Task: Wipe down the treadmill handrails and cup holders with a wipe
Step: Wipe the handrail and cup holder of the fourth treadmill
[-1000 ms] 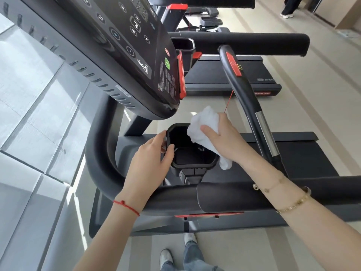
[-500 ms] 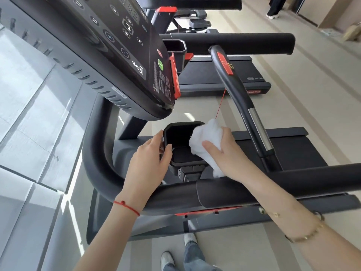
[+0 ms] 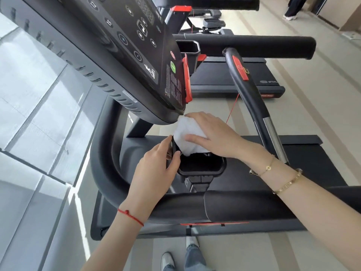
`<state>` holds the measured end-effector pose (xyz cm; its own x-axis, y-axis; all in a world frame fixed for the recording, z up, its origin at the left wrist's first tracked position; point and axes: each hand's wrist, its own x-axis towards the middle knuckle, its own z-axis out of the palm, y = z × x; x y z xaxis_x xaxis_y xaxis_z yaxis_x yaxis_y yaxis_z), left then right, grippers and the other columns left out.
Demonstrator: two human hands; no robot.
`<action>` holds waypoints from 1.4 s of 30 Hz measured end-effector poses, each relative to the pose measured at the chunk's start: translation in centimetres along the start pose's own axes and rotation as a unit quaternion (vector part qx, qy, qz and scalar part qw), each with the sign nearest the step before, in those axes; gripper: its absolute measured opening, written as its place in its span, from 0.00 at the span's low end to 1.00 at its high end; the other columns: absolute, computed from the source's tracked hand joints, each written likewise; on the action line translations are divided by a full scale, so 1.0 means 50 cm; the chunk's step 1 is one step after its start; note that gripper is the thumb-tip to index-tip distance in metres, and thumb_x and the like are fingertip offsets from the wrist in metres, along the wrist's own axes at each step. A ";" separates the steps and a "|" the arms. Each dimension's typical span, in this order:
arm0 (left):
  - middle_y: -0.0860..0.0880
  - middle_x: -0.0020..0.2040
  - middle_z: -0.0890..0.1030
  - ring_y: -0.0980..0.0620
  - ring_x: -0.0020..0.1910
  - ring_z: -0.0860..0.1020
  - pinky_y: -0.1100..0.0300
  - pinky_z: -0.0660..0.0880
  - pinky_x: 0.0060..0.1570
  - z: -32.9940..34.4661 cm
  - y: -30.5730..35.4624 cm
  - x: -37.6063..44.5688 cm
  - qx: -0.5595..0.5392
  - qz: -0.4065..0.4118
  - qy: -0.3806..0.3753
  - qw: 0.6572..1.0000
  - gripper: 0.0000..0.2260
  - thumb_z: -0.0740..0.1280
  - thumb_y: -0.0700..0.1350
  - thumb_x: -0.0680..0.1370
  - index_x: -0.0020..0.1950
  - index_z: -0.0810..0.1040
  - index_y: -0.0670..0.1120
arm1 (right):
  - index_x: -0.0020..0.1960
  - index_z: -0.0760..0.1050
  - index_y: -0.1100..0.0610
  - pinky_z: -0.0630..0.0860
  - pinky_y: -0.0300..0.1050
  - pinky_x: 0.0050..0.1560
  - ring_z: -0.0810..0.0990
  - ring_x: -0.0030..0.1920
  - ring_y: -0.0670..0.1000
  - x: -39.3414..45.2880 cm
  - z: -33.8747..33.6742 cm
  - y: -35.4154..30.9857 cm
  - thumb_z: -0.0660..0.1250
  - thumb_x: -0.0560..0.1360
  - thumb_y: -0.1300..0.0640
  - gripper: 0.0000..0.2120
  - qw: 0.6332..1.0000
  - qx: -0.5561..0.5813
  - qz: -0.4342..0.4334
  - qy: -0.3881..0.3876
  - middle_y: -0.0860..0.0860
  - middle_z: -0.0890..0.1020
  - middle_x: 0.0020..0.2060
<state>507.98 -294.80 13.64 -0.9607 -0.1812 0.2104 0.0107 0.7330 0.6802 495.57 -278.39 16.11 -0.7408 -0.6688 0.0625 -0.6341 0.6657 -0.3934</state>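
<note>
A black cup holder (image 3: 201, 170) sits under the treadmill console, above the padded front handrail (image 3: 224, 207). My left hand (image 3: 156, 173) grips the holder's left rim, thumb on the inner side. My right hand (image 3: 213, 133) lies over a crumpled white wipe (image 3: 185, 132), fingers spread and thumb hooked round it, pressing it on the holder's far left corner. A curved side handrail (image 3: 252, 94) with a red tab rises to the right. The holder's far rim is hidden by the wipe.
The slanted console (image 3: 136, 61) overhangs the holder closely. A red safety cord (image 3: 232, 108) hangs beside the right handrail. A second treadmill (image 3: 234, 75) with its own cup holder (image 3: 188, 48) stands beyond. A person's legs (image 3: 293, 8) show far back. Glass wall at left.
My right hand has carried the wipe from the holder's right side up and left to its far left corner, near the console's edge. My left hand keeps its grip on the left rim.
</note>
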 end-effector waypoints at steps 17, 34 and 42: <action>0.55 0.47 0.80 0.54 0.47 0.78 0.54 0.77 0.48 -0.001 0.001 -0.004 0.013 0.004 0.001 1.000 0.20 0.64 0.51 0.80 0.71 0.71 0.49 | 0.68 0.65 0.50 0.64 0.44 0.49 0.72 0.58 0.51 -0.010 0.008 0.023 0.60 0.79 0.41 0.22 1.000 -0.008 -0.009 0.002 0.47 0.73 0.61; 0.54 0.49 0.82 0.53 0.50 0.80 0.62 0.72 0.47 0.006 -0.010 -0.001 0.031 0.015 0.010 0.999 0.20 0.63 0.51 0.80 0.71 0.71 0.48 | 0.72 0.58 0.59 0.63 0.41 0.54 0.69 0.60 0.51 -0.130 0.041 -0.029 0.61 0.80 0.47 0.26 0.935 0.218 0.257 0.110 0.52 0.68 0.61; 0.52 0.47 0.82 0.51 0.46 0.81 0.52 0.78 0.50 0.004 -0.011 0.005 0.022 0.032 0.005 0.999 0.19 0.62 0.50 0.79 0.69 0.73 0.46 | 0.73 0.57 0.63 0.67 0.46 0.58 0.70 0.64 0.57 -0.083 0.007 -0.040 0.60 0.81 0.49 0.27 0.935 0.204 0.283 0.067 0.58 0.68 0.66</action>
<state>507.69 -295.10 13.16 -0.9557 -0.1388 0.2596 0.0598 0.7719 0.6329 500.00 -277.05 16.34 -0.9706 -0.1817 -0.1580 -0.0150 0.7007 -0.7133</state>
